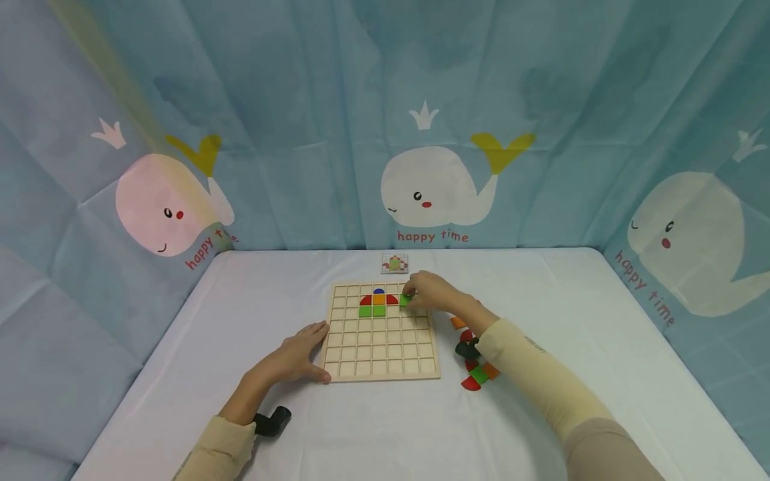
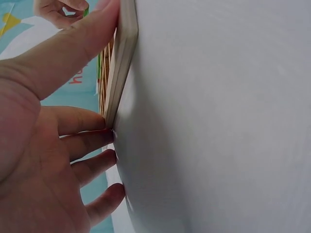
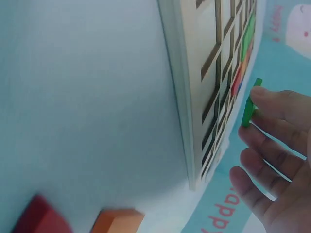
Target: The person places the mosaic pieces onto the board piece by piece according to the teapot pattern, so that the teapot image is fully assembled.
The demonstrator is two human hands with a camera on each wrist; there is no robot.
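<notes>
A wooden grid board (image 1: 394, 349) lies on the white table. Near its top row, a blue half-round tile (image 1: 378, 291) sits above an orange square tile (image 1: 379, 299), with a red quarter-round tile (image 1: 365, 300) on either side and two green square tiles (image 1: 372, 311) below. My right hand (image 1: 434, 292) pinches another green square tile (image 3: 251, 104) between thumb and fingers, held over the board's upper right. At the board's left edge rests my left hand (image 1: 296, 354), fingertips against the side and thumb (image 2: 92, 34) by the near corner.
Beyond the board lies a small pattern card (image 1: 394, 263). Loose red, orange and green tiles (image 1: 479, 375) are scattered right of the board, partly under the right forearm. Black wrist cameras (image 1: 273, 422) hang at both wrists. A whale-print curtain (image 1: 337, 133) encloses the table.
</notes>
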